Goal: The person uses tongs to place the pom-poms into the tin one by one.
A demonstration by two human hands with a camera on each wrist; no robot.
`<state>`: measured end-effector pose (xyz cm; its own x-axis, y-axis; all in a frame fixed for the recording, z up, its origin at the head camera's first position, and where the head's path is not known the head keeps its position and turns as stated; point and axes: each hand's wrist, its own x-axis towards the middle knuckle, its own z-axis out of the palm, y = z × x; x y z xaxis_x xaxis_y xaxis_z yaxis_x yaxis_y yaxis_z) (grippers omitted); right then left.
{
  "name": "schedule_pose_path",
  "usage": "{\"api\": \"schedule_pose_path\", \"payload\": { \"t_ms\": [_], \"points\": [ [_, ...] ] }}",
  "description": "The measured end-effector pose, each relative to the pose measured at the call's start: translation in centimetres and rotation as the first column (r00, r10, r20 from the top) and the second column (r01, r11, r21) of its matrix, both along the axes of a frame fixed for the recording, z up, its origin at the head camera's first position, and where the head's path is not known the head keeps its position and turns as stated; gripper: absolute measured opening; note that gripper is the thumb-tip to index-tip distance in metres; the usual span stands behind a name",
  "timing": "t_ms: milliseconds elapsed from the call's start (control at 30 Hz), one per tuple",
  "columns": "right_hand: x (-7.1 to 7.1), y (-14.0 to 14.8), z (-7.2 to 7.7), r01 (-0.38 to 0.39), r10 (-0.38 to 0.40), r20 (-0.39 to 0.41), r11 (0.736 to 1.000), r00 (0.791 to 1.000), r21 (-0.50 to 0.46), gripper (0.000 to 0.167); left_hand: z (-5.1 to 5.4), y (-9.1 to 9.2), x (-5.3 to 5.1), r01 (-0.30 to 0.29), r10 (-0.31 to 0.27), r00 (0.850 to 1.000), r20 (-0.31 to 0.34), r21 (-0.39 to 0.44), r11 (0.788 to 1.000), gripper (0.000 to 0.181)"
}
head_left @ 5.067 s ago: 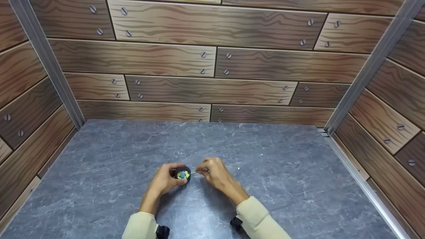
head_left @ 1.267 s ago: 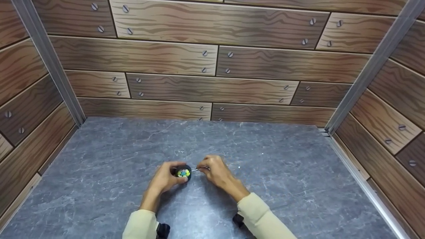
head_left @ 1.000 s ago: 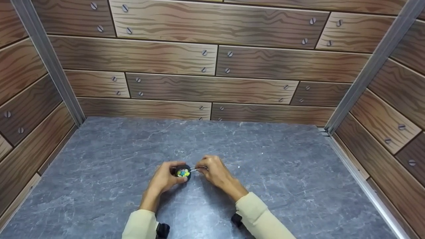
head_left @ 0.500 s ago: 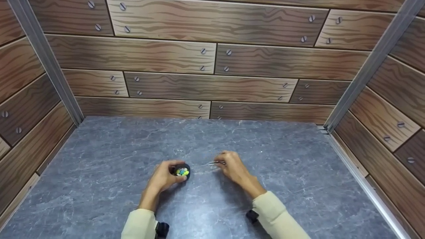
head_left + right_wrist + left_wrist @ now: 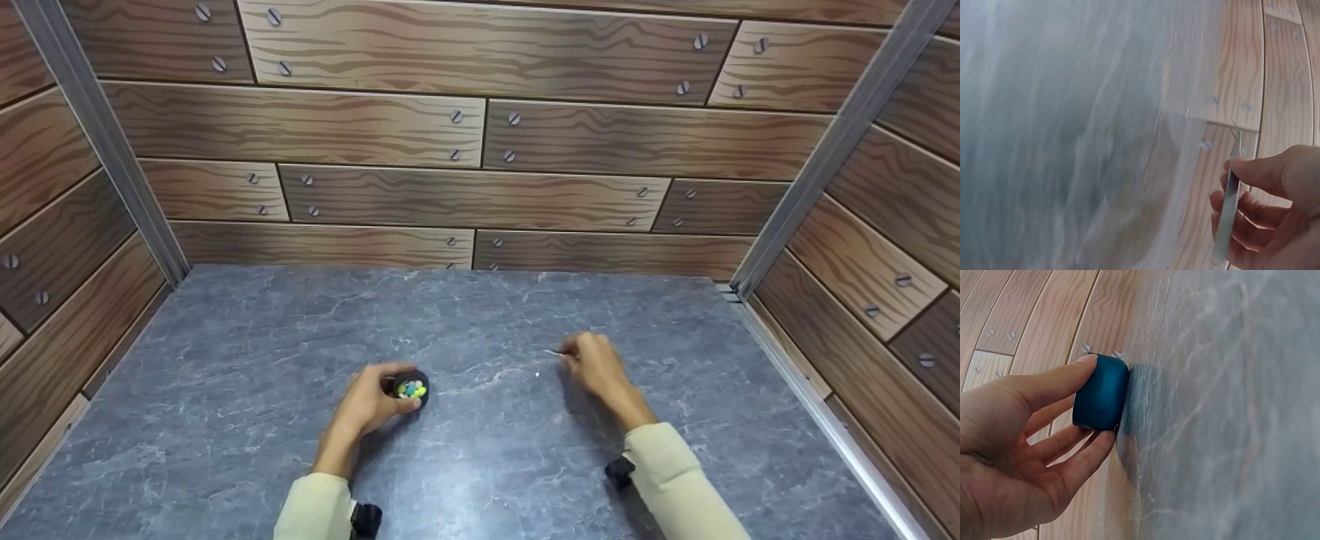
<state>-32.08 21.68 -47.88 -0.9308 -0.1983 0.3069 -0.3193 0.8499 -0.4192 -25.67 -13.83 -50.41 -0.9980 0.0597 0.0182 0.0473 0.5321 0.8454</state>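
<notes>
In the head view my left hand [image 5: 367,401] holds a small round cup [image 5: 425,379] between thumb and fingers. Bright little pieces [image 5: 412,390] in yellow, green, blue and white lie inside it. Dark blue and smooth-walled in the left wrist view, the cup [image 5: 1102,394] stands at the tabletop. My right hand [image 5: 600,367] is well to the right, away from the cup. It pinches silver tweezers [image 5: 1228,211], whose bent tips stand slightly apart with nothing visible between them. A tiny white speck [image 5: 537,374] lies on the table, left of the right hand.
The grey marbled tabletop [image 5: 300,322] is enclosed by wood-patterned walls [image 5: 390,135] at the back and both sides. Metal posts [image 5: 817,157] stand in the back corners, and a metal rail [image 5: 832,450] runs along the right edge.
My right hand has moved from beside the cup to the right and slightly farther back, carrying the tweezers. The second white speck is now out of sight. The left hand keeps its hold.
</notes>
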Motion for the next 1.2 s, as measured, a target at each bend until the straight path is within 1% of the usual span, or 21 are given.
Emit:
{"api": "schedule_pose_path", "payload": {
  "t_ms": [67,133,200,267,433,600,733,933,1200],
  "points": [
    [-0.2,0.7,0.0,0.053,-0.053,0.017,0.998,0.998,0.024,0.011,0.0,0.0,0.0,0.0,0.0,1.0,-0.001,-0.002,1.0,0.052],
    [-0.4,1.2,0.0,0.09,-0.092,0.032,0.995,0.995,0.049,0.011,0.0,0.0,0.0,-0.001,0.001,1.0,-0.003,-0.001,1.0,0.052],
    [-0.6,1.7,-0.1,0.115,-0.119,0.046,0.991,0.992,0.074,0.011,-0.1,0.1,0.0,-0.001,0.001,1.0,-0.005,-0.003,1.0,0.051],
    [-0.6,2.0,-0.3,0.123,-0.128,0.056,0.988,0.99,0.094,0.011,-0.1,0.2,0.0,-0.002,0.002,1.0,-0.006,-0.007,1.0,0.051],
    [-0.7,2.6,-0.7,0.12,-0.128,0.061,0.984,0.99,0.13,0.009,-0.3,0.4,0.1,0.006,-0.006,1.0,-0.005,-0.003,1.0,0.051],
    [-0.8,2.9,-1.0,0.118,-0.128,0.065,0.984,0.99,0.137,0.007,-0.3,0.5,0.0,0.015,-0.015,1.0,-0.009,0.013,1.0,0.052],
    [-0.9,2.9,-1.2,0.124,-0.137,0.084,0.981,0.987,0.148,0.006,-0.3,0.4,0.1,0.018,-0.018,1.0,-0.015,0.008,1.0,0.052],
    [-0.8,3.1,-1.2,0.134,-0.15,0.097,0.979,0.984,0.153,0.006,-0.4,0.4,0.0,0.042,-0.041,0.999,-0.019,0.024,0.999,0.052],
    [-0.8,3.5,-0.8,0.116,-0.132,0.128,0.985,0.983,0.127,0.01,-0.4,0.3,0.0,0.036,-0.036,0.999,-0.028,0.012,0.999,0.051]
  ]
}}
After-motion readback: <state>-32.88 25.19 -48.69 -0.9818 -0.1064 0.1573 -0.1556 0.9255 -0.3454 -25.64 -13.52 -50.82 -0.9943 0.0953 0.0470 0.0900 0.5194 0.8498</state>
